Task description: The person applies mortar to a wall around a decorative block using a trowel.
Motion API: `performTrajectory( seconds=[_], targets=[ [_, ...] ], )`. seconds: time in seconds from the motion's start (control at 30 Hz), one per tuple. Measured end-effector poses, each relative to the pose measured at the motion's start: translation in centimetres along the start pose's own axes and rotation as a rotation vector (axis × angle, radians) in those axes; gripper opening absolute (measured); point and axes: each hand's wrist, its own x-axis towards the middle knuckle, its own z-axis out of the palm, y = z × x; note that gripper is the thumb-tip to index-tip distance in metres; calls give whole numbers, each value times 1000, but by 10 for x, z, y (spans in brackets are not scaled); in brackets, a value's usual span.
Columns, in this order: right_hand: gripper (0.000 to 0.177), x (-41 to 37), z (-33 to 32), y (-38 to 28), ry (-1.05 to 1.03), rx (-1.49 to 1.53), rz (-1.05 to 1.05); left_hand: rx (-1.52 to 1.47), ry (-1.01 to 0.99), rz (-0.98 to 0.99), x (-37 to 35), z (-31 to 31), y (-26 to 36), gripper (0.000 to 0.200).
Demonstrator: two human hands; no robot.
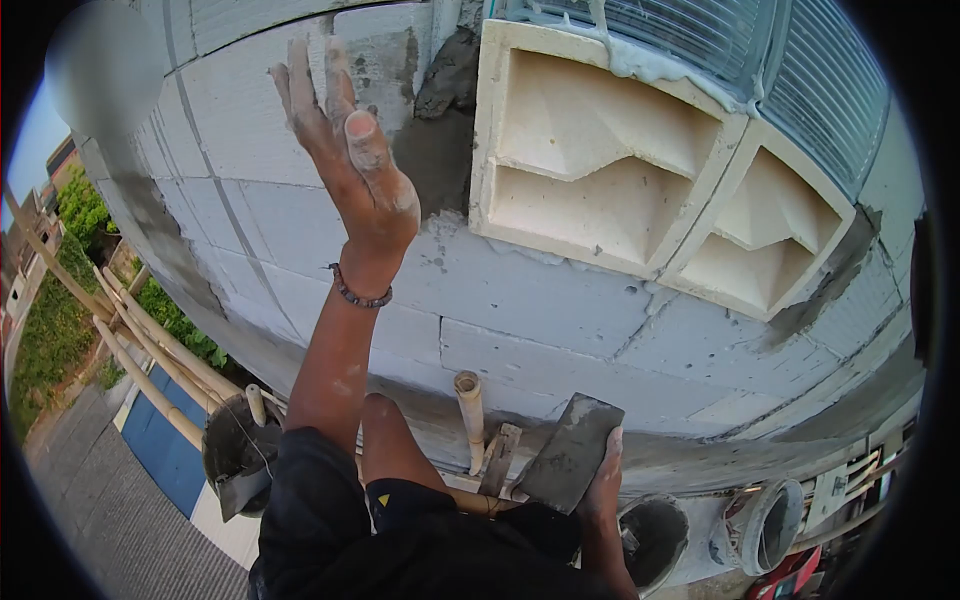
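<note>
My left hand (365,165) is raised in front of the block wall (540,300), its dusty fingers stretched out and thumb apart, holding nothing. Just right of it in view, a patch of grey mortar (435,160) fills the gap beside a cream vent block (482,150) with angled slats. Low at the right, my right hand (603,480) grips the edge of a flat, rectangular grey slab (572,452) that looks smeared with mortar. Most of that hand's fingers are hidden behind the slab. A second vent block (745,262) adjoins the first.
Ribbed glass blocks (690,40) sit above the vents. Bamboo poles (165,345) run along the left, and an upright bamboo post (469,420) stands near my knee. A mortar-caked bucket (235,450) hangs at left; more buckets (655,535) are at lower right.
</note>
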Motion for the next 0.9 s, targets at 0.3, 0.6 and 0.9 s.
performTrajectory(
  seconds=[0.3,0.6,0.9],
  targets=[
    [66,-21,-59,-37,163,392,-23,-432,-496,-420,-169,-38,168,59],
    [74,-71,-109,-31,587,-45,-250,-1955,-1880,-2243,-276,-53,313,104],
    [66,-90,-193,-39,889,390,-305,-1651,-1822,-1651,-295,-46,327,97]
  ],
)
